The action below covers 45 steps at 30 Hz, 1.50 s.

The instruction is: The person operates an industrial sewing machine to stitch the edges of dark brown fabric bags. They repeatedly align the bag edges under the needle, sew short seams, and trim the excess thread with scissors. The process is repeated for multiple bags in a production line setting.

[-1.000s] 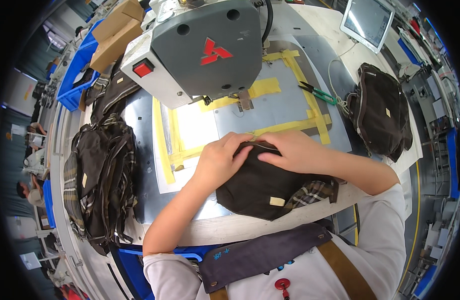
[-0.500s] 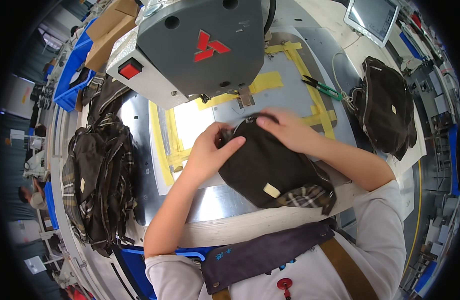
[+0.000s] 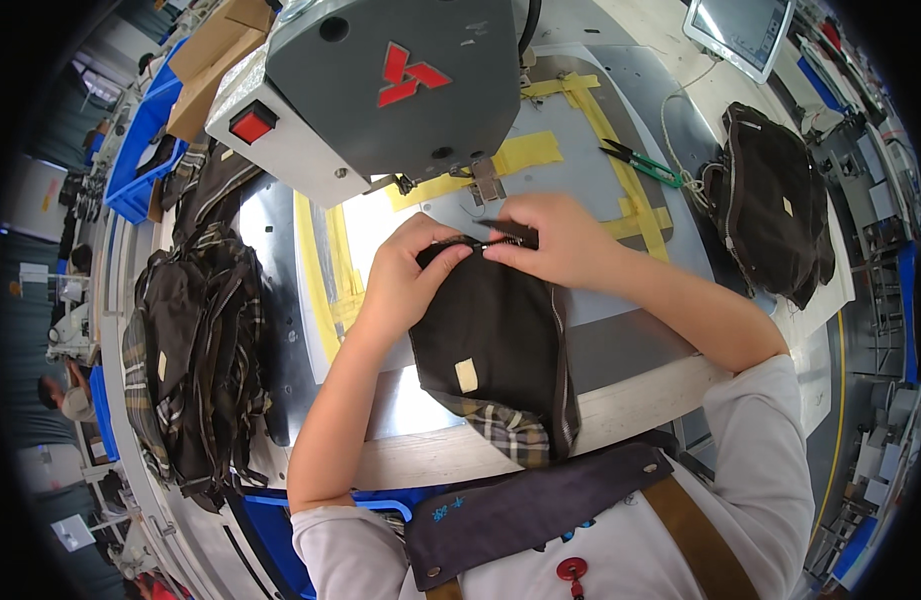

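Observation:
A dark brown fabric piece (image 3: 495,335) with a zip, a small cream label and a plaid lining hangs between my hands. My left hand (image 3: 405,280) pinches its upper edge, with thumb on the near side. Beside it, my right hand (image 3: 555,240) grips the zipped end of that same edge, where a dark strip sticks out between the fingers. The two thumbs are close together. The lower end drapes over the table's front edge, showing the plaid. Just beyond my hands is the grey sewing machine head (image 3: 410,90) with its metal foot (image 3: 485,185).
Similar dark and plaid pieces lie in a heap (image 3: 195,350) at left; another dark piece (image 3: 775,205) rests at right. Green-handled snips (image 3: 642,163) lie on the taped plate (image 3: 580,220). A tablet-like screen (image 3: 740,35) stands far right, a blue crate (image 3: 145,175) far left.
The fabric piece has swung to the left, its lower end now hanging nearer to me. My right hand has shifted its hold along the top edge, and my thumbs are closer together.

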Motion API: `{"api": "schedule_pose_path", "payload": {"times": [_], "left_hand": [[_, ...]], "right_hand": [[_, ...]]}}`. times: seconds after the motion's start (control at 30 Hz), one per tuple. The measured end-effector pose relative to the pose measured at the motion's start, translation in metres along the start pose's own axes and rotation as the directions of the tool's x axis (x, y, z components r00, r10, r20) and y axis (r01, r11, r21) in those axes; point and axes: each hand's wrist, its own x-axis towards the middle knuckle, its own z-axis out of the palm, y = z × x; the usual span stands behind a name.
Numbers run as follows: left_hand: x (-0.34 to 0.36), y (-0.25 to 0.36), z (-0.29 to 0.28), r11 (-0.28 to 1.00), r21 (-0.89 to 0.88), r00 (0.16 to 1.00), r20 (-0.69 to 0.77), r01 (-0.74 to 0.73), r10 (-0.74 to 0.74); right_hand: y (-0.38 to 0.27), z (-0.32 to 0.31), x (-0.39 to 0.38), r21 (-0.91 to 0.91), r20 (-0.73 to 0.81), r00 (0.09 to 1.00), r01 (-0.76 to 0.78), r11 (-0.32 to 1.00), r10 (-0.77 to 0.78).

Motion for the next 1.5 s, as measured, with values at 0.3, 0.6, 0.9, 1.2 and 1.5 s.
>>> {"api": "schedule_pose_path", "payload": {"times": [0.3, 0.6, 0.9, 1.2, 1.5], "left_hand": [[-0.014, -0.002, 0.014, 0.868, 0.344, 0.895, -0.137, -0.358, 0.424], [-0.007, -0.001, 0.009, 0.956, 0.065, 0.948, -0.119, -0.288, 0.294], [-0.006, -0.005, 0.003, 0.972, 0.009, 0.971, 0.026, -0.236, 0.236], [-0.006, -0.001, 0.009, 0.911, 0.209, 0.926, -0.052, -0.357, 0.374], [-0.004, 0.004, 0.015, 0.762, 0.409, 0.800, -0.116, -0.502, 0.589]], "right_hand": [[0.002, 0.024, -0.007, 0.689, 0.040, 0.952, -0.246, 0.682, 0.302], [0.001, 0.010, -0.007, 0.453, 0.038, 0.998, -0.069, 0.889, 0.058], [-0.002, -0.002, 0.000, 0.037, 0.073, 0.980, 0.182, 0.983, -0.184], [-0.009, 0.005, -0.002, 0.223, 0.054, 0.999, -0.007, 0.975, -0.005], [-0.007, 0.016, -0.002, 0.389, 0.050, 0.967, -0.248, 0.887, 0.249]]}}
